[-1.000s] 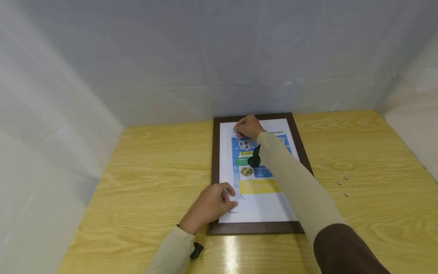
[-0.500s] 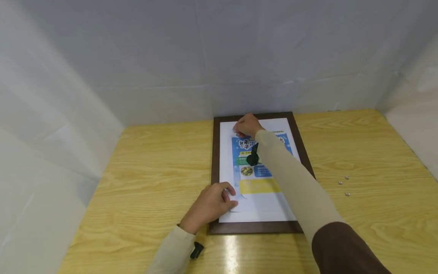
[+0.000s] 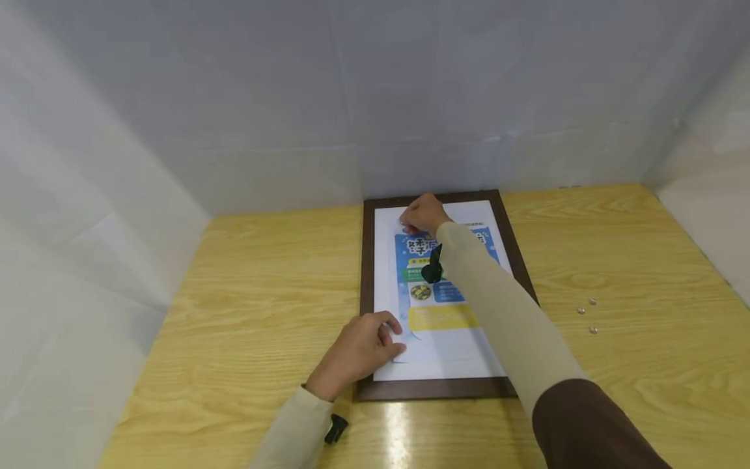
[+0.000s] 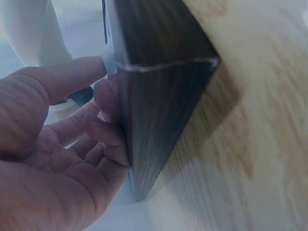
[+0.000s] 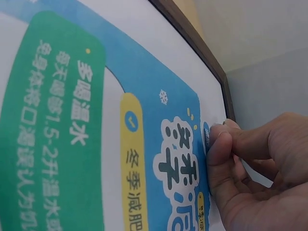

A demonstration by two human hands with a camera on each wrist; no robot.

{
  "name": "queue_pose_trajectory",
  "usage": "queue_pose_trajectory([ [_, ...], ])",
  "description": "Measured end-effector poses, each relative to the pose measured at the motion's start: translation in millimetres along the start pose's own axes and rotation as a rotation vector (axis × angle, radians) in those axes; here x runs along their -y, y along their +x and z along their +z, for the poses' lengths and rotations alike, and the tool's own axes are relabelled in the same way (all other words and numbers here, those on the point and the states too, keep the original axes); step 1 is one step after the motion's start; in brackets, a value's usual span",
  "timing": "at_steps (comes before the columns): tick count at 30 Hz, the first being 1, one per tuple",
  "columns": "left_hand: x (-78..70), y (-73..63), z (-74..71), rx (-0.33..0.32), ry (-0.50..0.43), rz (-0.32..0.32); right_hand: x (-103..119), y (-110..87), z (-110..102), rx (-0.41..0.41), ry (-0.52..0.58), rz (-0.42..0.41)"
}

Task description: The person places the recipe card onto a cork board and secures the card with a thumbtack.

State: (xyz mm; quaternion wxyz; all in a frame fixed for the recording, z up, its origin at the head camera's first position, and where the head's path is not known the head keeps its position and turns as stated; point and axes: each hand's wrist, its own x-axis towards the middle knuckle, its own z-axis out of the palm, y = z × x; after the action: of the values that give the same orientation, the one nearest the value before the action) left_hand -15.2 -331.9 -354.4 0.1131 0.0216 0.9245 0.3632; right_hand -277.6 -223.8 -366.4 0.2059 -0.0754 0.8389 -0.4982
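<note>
While my left hand (image 3: 359, 352) rests at a near corner of the poster (image 3: 420, 293), thumb and fingers apart, my right hand (image 3: 426, 213) pinches maybe a pin (image 5: 224, 123) by its far left corner. I guess I'm pinning there; next, I'd press. The brown frame (image 3: 367, 273) round it sits near the wall (image 3: 410, 98), with table (image 3: 281, 293) room leftward.

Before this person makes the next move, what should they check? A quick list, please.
Framed board lying on the wooden table: ok.
Left hand touching near the poster's lower left corner: ok.
Right hand near the poster's upper left corner: ok.
Small piece it pinches fully pressed in: cannot tell, fingers hide most of it.
Poster's right edge fully visible: not ok, right sleeve covers part.
</note>
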Motion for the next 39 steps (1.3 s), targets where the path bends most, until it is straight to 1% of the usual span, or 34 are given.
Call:
queue_pose_trajectory([
  [5, -0.5, 0.3, -0.8, 0.001, 0.000, 0.004, -1, -2.7, -1, -0.020, 0.016, -0.022],
  [11, -1.2, 0.3, -1.0, 0.011, -0.005, -0.011, 0, -8.9, -1, -0.033, -0.014, -0.046],
  [16, -0.7, -0.7, 0.1, 0.010, -0.001, -0.017, 1, -11.8, 0, -0.035, -0.025, -0.041],
  [22, -0.7, -0.7, -0.5, 0.009, 0.007, -0.011, -2, -6.5, 3, -0.054, -0.058, -0.039],
  [27, -0.6, -1.5, -0.8, 0.012, 0.010, -0.008, -2, -5.2, 6, -0.071, -0.064, -0.035],
  [33, -0.3, -2.3, -0.4, 0.012, 0.003, -0.001, -2, -7.3, 10, -0.098, -0.110, -0.043],
  [39, -0.5, -1.7, -0.7, 0.019, 0.006, 0.005, -1, -10.8, 9, -0.115, -0.123, -0.043],
])
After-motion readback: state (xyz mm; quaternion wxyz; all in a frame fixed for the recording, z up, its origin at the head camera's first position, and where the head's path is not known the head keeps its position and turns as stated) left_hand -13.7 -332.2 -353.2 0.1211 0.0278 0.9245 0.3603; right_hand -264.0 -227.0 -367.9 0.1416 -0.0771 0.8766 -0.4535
